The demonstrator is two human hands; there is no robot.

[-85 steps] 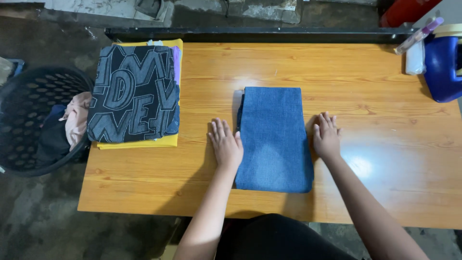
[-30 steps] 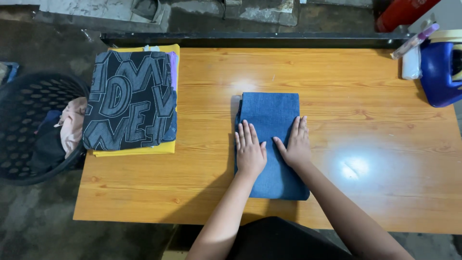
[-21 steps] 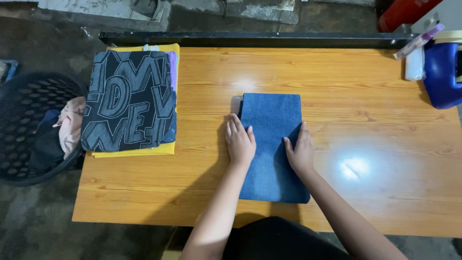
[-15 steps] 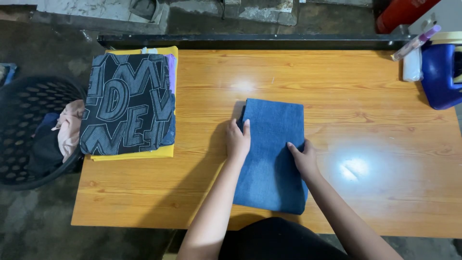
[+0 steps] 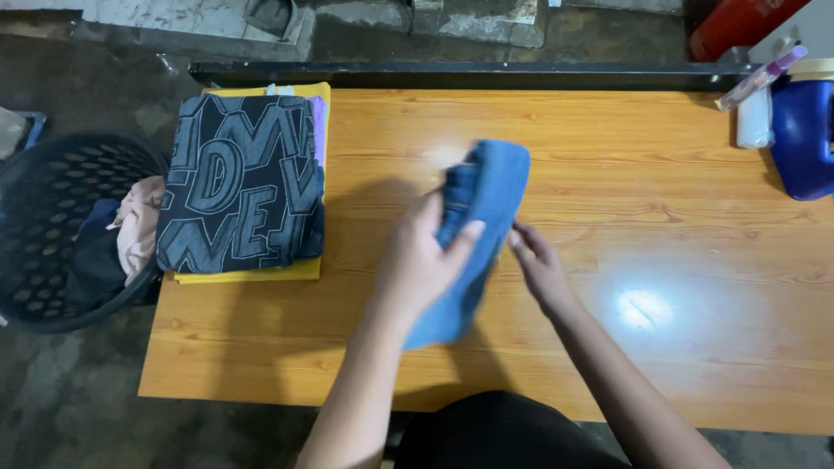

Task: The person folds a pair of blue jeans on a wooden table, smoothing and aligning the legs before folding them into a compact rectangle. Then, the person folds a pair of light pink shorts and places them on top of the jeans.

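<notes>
My left hand [image 5: 421,260] grips the folded blue denim garment [image 5: 486,187] and holds it tilted above the wooden table [image 5: 660,156]. My right hand [image 5: 534,265] is at the garment's right edge, fingers against its underside. To the left on the table lies a stack of folded clothes [image 5: 243,178], with a black piece with large grey letters on top and yellow and purple pieces under it.
A black plastic laundry basket [image 5: 61,174] with pink and dark clothes stands on the floor left of the table. A blue jug [image 5: 804,130] and a white bottle [image 5: 754,117] sit at the table's far right corner.
The denim lay flat on the table with both hands pressing and then gripping its sides. Now it is lifted off the table, tilted, and carried slightly left by my left hand.
</notes>
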